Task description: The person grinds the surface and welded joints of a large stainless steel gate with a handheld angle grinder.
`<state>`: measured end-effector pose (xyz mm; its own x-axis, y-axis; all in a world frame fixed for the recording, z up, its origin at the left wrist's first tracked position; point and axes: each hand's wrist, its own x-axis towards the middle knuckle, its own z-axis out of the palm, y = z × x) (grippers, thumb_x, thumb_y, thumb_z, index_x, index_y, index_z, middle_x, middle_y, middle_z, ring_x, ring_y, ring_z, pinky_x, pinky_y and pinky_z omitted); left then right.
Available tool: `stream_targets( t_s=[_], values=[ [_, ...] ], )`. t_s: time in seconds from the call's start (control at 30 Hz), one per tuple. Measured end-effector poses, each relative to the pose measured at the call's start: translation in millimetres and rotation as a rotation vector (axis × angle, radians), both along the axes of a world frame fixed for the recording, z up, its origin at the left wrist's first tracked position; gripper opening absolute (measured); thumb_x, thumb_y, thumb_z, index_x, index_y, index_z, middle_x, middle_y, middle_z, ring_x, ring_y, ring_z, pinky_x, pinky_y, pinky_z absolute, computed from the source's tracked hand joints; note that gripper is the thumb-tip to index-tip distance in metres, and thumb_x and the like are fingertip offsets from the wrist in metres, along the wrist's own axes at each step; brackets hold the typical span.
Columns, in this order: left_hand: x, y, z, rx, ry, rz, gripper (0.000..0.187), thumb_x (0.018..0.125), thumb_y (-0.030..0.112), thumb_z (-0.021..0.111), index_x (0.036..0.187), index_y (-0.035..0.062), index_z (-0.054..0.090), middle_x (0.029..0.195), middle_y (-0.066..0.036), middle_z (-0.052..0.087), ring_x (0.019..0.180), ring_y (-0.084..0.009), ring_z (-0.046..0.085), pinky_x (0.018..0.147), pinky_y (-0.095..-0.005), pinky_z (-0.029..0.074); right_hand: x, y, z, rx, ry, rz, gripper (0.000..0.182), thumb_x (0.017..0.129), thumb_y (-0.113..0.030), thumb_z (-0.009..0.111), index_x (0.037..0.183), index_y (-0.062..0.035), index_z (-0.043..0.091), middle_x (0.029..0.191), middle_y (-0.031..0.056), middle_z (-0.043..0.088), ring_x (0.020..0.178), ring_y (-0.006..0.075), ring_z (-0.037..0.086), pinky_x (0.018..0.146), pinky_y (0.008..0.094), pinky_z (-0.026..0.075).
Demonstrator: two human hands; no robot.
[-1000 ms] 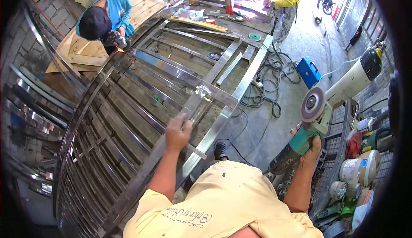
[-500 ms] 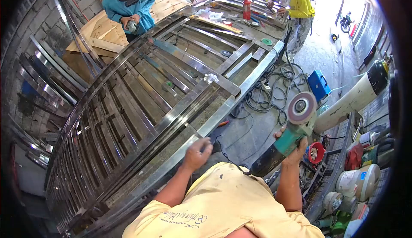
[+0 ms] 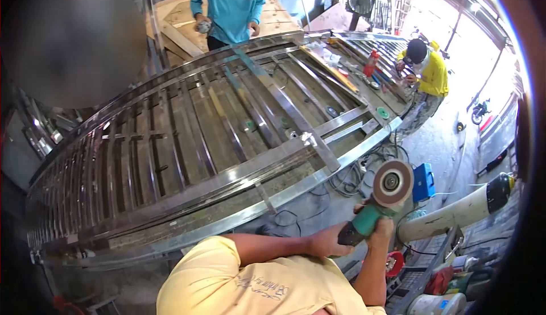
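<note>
At the upper left of the frame we see a blurred grey disc-shaped patch [image 3: 74,42], too indistinct to name. From the left edge towards the centre runs a large curved metal grille [image 3: 233,175], its shiny bars laid close together. Behind it, at the top centre-left, a co-worker in a teal shirt [image 3: 230,9] stands before wooden boards [image 3: 284,16]. Lower centre, we find the left hand [image 3: 330,240] closed around the dark rear end of an angle grinder [image 3: 367,220]. The grinder sits right of centre in the lower half, off the grille, tilted with its abrasive disc [image 3: 392,183] uppermost and facing us. The right hand [image 3: 380,232] wraps the green body near the head, so we count both grips as firm on the one tool. Above, a red bottle [image 3: 371,63] and a green disc [image 3: 382,112] rest by the grille's far end. Further right we see a co-worker in yellow [image 3: 435,73] bending over, a blue case [image 3: 424,182] and a leaning gas cylinder [image 3: 449,218].
</note>
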<state>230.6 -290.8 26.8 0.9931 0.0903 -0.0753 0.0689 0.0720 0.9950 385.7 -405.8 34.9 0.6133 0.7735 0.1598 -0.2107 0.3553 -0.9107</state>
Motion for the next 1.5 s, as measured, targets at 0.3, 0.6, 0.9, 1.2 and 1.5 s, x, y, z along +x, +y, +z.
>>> stream_targets(
  t_s=[0.3, 0.6, 0.9, 1.2, 1.5],
  values=[
    [33.5, 62.2, 2.2, 0.333, 0.075, 0.238, 0.087, 0.083, 0.042, 0.075, 0.146, 0.0031, 0.03, 0.127, -0.03, 0.057, 0.118, -0.043, 0.058, 0.098, -0.0478, 0.047, 17.7, 104.3, 26.1, -0.577, -0.031, -0.155, 0.049, 0.076, -0.014, 0.075, 0.118, -0.0029, 0.052, 0.091, 0.0053, 0.057, 0.077, 0.0167, 0.058, 0.07, 0.0313, 0.05],
    [-11.6, 107.5, -48.9, 0.472, 0.165, 0.323, 0.065, 0.091, 0.045, 0.064, 0.137, 0.0008, 0.051, 0.127, -0.023, 0.058, 0.121, -0.0396, 0.057, 0.102, -0.0456, 0.046, 183.8, 170.5, -60.7, -0.7, 0.092, 0.01, 0.02, 0.081, -0.012, 0.067, 0.099, -0.0041, 0.064, 0.08, 0.0073, 0.061, 0.068, 0.0198, 0.06, 0.065, 0.0337, 0.05],
    [77.0, 85.5, -83.8, 1.067, 0.041, 0.946, 0.044, 0.08, 0.032, 0.07, 0.11, 0.0004, 0.061, 0.105, -0.017, 0.06, 0.101, -0.0357, 0.059, 0.087, -0.0464, 0.05, 272.3, 285.3, -153.7, -0.75, 0.063, 0.471, 0.02, 0.083, -0.026, 0.068, 0.082, -0.0081, 0.059, 0.067, 0.005, 0.058, 0.056, 0.02, 0.059, 0.056, 0.0337, 0.05],
    [140.2, 62.4, -89.5, 1.178, 0.128, 0.873, 0.047, 0.079, 0.035, 0.071, 0.107, -0.0025, 0.06, 0.107, -0.016, 0.057, 0.103, -0.0345, 0.06, 0.091, -0.0449, 0.05, 306.7, 305.0, -177.2, -0.783, 0.076, 0.68, 0.022, 0.085, -0.026, 0.067, 0.09, -0.0047, 0.063, 0.076, 0.0079, 0.065, 0.065, 0.0234, 0.064, 0.062, 0.0395, 0.051],
    [166.4, 66.2, -63.9, 1.144, 0.566, 0.667, 0.062, 0.081, 0.039, 0.07, 0.121, -0.0076, 0.058, 0.107, -0.016, 0.058, 0.106, -0.0312, 0.059, 0.089, -0.0414, 0.051, 310.9, 299.2, -156.3, -0.764, -0.168, 0.647, 0.025, 0.086, -0.027, 0.068, 0.096, -0.0037, 0.063, 0.082, 0.01, 0.066, 0.071, 0.0251, 0.064, 0.067, 0.0398, 0.051]
  ],
)
